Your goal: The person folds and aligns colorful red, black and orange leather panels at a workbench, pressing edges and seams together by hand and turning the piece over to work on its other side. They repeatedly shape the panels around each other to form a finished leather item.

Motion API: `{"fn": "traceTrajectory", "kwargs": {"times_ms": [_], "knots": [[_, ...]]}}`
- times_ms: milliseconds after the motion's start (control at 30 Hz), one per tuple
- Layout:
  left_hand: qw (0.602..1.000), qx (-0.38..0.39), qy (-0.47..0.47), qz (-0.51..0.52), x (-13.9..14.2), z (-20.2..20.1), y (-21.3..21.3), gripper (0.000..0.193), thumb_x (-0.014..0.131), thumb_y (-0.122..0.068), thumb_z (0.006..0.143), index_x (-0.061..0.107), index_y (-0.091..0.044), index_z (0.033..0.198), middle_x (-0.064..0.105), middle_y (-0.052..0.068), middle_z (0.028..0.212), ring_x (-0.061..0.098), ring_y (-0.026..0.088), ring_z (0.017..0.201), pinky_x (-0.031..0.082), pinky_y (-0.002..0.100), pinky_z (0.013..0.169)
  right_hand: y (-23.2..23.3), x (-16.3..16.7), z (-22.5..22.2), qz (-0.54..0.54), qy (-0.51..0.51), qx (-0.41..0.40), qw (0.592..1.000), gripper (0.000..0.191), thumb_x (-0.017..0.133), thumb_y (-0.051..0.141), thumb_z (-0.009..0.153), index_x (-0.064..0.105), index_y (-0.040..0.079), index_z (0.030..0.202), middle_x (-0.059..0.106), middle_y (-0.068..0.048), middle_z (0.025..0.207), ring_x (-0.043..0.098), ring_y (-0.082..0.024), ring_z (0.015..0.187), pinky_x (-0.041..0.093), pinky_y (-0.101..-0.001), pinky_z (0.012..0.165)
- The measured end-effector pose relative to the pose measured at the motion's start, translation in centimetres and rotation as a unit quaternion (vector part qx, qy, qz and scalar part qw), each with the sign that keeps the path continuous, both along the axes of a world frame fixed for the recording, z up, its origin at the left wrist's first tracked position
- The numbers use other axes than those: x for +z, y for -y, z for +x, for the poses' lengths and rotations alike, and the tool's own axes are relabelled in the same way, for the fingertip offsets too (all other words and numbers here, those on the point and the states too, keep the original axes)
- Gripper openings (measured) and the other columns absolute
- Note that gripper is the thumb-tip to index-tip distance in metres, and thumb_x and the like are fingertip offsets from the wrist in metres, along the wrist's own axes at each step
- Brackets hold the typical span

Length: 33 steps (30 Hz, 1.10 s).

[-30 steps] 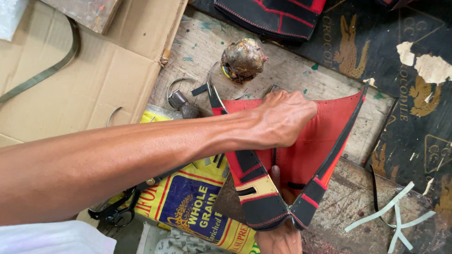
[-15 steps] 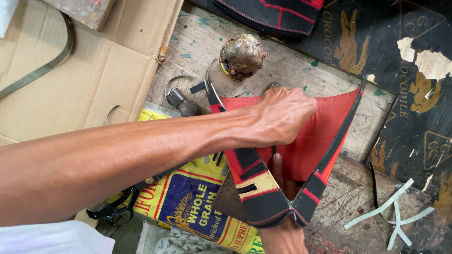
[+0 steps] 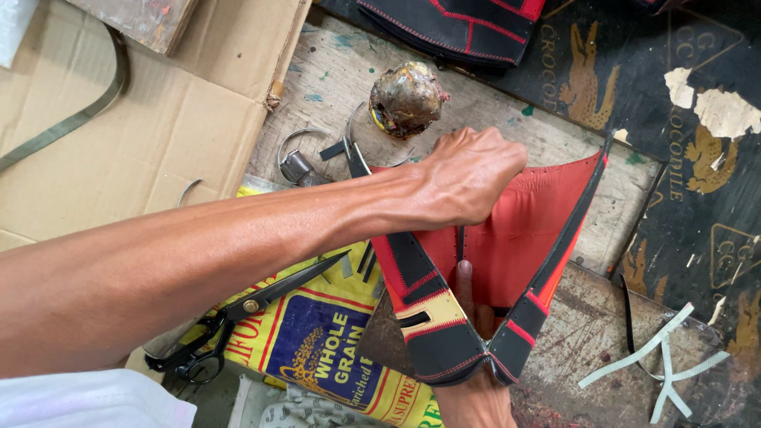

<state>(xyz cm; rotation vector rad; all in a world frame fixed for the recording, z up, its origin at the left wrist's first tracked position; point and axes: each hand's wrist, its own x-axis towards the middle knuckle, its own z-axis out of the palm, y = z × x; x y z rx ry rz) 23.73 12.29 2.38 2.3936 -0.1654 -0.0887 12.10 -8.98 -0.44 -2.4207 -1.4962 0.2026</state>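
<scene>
One forearm is stretching across from the lower left, its left hand [image 3: 468, 178] curled into a loose fist and pressing down on the top edge of one red-and-black shoe upper [image 3: 507, 261]. Below that hand, the right hand [image 3: 473, 380] is coming up from the bottom edge, fingers inside the upper and holding it; how wide they are spread cannot be told. Left of both hands, one pair of black scissors [image 3: 238, 317] is lying on a yellow sack [image 3: 333, 341]. Just above the left hand, one paint-crusted round lump [image 3: 407, 99] is sitting on the table [image 3: 333, 87].
</scene>
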Motion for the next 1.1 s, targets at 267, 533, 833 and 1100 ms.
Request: {"fn": "traceTrajectory", "kwargs": {"times_ms": [267,533,833,1100], "knots": [[1.0,-0.007,0.001,0.015,0.0,0.0,0.0,0.016,0.066,-0.002,0.072,0.064,0.003,0.087,0.067,0.031,0.087,0.067,0.053,0.083,0.055,0.061,0.066,-0.2,-0.1,0.3,0.007,0.012,0.007,1.0,0.075,0.066,0.017,0.074,0.045,0.01,0.145,0.04,-0.019,0.153,0.055,-0.037,0.124,0.042,-0.0532,0.104],[1.0,-0.004,0.008,0.027,-0.1,0.3,0.1,0.017,0.068,-0.001,0.067,0.065,0.002,0.084,0.067,0.031,0.087,0.067,0.053,0.082,0.055,0.061,0.065,-0.1,0.6,0.3,0.016,0.018,0.014,1.0,0.074,0.066,0.021,0.076,0.044,0.009,0.145,0.043,-0.019,0.151,0.057,-0.036,0.123,0.044,-0.0534,0.103],[1.0,-0.006,0.011,0.028,-0.8,0.3,0.0,0.015,0.068,-0.002,0.069,0.065,0.002,0.083,0.068,0.03,0.087,0.067,0.053,0.083,0.055,0.061,0.066,2.7,2.7,-0.9,0.043,0.063,0.043,0.996,0.073,0.066,0.024,0.079,0.044,0.007,0.146,0.046,-0.018,0.149,0.059,-0.035,0.122,0.046,-0.0536,0.102],[0.999,-0.014,0.008,0.041,-1.0,0.5,0.0,0.015,0.068,-0.002,0.07,0.066,0.001,0.084,0.068,0.029,0.088,0.067,0.052,0.083,0.056,0.06,0.066,2.0,3.2,0.2,0.04,-0.069,-0.013,0.997,0.079,0.068,0.022,0.078,0.04,0.001,0.148,0.044,-0.022,0.153,0.051,-0.04,0.132,0.043,-0.0498,0.104]]}}
